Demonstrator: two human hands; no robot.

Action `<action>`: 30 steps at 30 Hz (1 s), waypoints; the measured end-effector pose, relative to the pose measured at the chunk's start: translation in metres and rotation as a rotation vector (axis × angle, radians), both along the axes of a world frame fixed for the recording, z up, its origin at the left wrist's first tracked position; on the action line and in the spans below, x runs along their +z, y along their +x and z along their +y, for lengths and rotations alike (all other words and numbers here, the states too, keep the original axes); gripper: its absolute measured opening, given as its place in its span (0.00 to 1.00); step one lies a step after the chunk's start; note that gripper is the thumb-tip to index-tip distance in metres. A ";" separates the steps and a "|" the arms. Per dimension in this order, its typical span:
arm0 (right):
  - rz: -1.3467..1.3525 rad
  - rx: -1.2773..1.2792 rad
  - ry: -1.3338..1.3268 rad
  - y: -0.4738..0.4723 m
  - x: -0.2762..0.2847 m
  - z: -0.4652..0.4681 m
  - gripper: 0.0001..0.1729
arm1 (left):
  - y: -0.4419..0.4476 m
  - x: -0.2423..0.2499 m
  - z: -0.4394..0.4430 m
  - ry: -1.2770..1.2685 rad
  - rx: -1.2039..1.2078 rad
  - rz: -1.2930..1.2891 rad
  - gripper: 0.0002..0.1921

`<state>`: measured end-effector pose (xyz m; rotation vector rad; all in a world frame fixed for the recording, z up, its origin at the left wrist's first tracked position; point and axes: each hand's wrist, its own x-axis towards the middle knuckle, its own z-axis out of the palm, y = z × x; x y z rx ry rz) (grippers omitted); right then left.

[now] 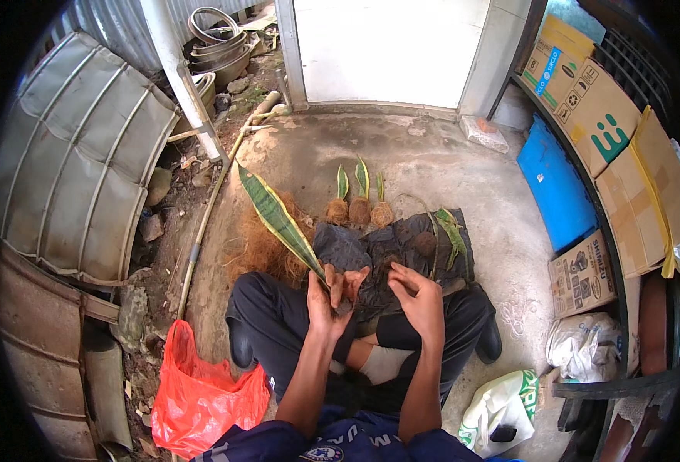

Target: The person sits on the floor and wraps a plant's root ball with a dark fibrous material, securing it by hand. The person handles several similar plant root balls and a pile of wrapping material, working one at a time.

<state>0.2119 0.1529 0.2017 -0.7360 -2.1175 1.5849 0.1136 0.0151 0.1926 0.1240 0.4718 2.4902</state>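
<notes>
My left hand (329,303) holds a snake plant leaf (279,219), green with yellow edges, by its lower end. The leaf slants up to the left, and some dark soil shows in my palm. With fingers bent, my right hand (419,297) is beside a dark soil heap (387,268); whether it pinches any soil cannot be told. Under the heap lies a black plastic sheet (461,231). A round dark ball (424,243) and another variegated leaf (452,237) rest on the sheet. Beyond it stand three fibre-wrapped root balls (359,212) with short upright leaves.
Loose brown coconut fibre (264,248) lies left of the sheet. A red plastic bag (201,392) is by my left knee, a white-and-green bag (501,410) at lower right. Cardboard boxes (582,104) line the right side. A long pole (201,231) edges the concrete floor (432,161).
</notes>
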 end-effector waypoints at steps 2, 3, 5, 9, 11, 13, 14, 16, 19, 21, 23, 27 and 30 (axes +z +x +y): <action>-0.002 -0.042 0.041 0.000 0.003 -0.003 0.17 | -0.003 0.000 0.000 -0.010 0.012 -0.035 0.26; -0.009 -0.068 0.061 0.002 0.002 -0.004 0.16 | -0.002 -0.002 -0.001 -0.013 0.008 -0.057 0.25; 0.095 -0.054 0.069 0.001 -0.004 -0.006 0.15 | -0.002 -0.005 0.000 0.001 -0.002 -0.081 0.25; 0.043 0.003 0.230 0.000 0.018 -0.024 0.11 | -0.004 -0.009 -0.001 0.076 -0.015 -0.116 0.24; 0.165 0.021 0.176 -0.003 0.012 -0.027 0.11 | -0.007 -0.007 -0.002 0.108 -0.015 -0.141 0.23; 0.214 0.071 0.161 -0.003 0.014 -0.030 0.11 | -0.006 -0.006 -0.003 0.121 -0.002 -0.182 0.22; 0.213 0.107 0.148 -0.001 0.016 -0.031 0.10 | -0.007 -0.008 -0.004 0.153 -0.014 -0.196 0.22; 0.220 0.181 0.124 0.000 0.022 -0.032 0.10 | -0.009 -0.009 -0.005 0.217 -0.037 -0.215 0.21; 0.212 0.286 0.141 0.002 0.026 -0.037 0.10 | -0.011 -0.012 -0.008 0.269 -0.078 -0.161 0.20; 0.220 0.273 0.161 0.000 0.028 -0.043 0.10 | -0.010 -0.009 -0.007 0.241 -0.071 -0.106 0.20; 0.209 0.261 0.183 -0.001 0.030 -0.047 0.09 | -0.005 -0.010 -0.006 0.223 -0.073 -0.083 0.20; 0.169 0.238 0.194 0.001 0.031 -0.048 0.07 | -0.001 0.002 -0.005 0.221 -0.066 -0.179 0.24; 0.181 0.215 0.224 0.001 0.031 -0.048 0.06 | -0.001 0.007 -0.004 0.249 -0.075 -0.195 0.25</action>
